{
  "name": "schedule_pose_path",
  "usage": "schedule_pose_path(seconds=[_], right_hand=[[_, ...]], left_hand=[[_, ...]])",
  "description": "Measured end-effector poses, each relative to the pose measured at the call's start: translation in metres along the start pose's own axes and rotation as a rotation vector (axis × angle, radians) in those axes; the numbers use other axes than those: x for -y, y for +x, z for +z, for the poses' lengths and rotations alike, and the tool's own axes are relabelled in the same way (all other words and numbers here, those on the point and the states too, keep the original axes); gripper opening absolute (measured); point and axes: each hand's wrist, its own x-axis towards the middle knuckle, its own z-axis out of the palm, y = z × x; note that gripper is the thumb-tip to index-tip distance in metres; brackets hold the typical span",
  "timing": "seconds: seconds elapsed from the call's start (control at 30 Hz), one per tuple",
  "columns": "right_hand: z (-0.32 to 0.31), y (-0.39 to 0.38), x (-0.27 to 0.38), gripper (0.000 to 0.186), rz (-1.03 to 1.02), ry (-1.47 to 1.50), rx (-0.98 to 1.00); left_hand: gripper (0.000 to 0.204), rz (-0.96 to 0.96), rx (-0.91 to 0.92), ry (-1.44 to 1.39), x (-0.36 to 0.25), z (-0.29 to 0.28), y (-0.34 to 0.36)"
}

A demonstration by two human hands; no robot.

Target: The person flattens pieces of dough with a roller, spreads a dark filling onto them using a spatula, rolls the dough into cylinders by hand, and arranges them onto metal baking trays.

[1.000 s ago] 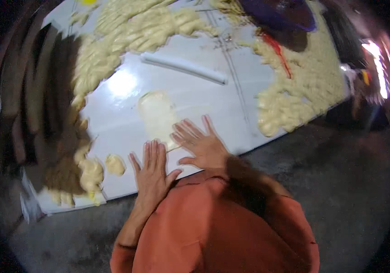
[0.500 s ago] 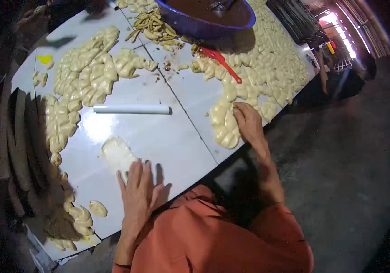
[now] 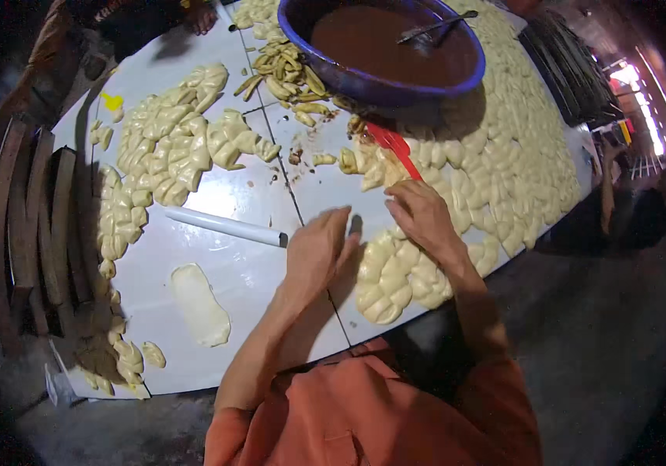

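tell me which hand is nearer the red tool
Right. The right hand is at the handle end of the red tool; contact is unclear. The left hand is farther off, below and left of it, near the white tube's end.

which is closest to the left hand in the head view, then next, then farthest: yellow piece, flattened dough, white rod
1. white rod: just left of the left hand, one end close by it
2. flattened dough: lower left, beyond the rod's end
3. yellow piece: far upper left
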Motion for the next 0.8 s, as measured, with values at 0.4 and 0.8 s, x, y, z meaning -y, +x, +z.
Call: schedule_pose_path(seconds=[0.4, 0.8], right_hand=[[0.021, 0.040, -0.025, 0.045, -0.005, -0.431, -0.002], [-0.009, 0.029, -0.020, 0.024, 0.632, 0.758, -0.215]], left_hand=[[0.030, 0.069, -0.184, 0.096, 0.010, 0.017, 0.093], [0.030, 0.054, -0.207, 0.336, 0.048, 0.023, 0.101]])
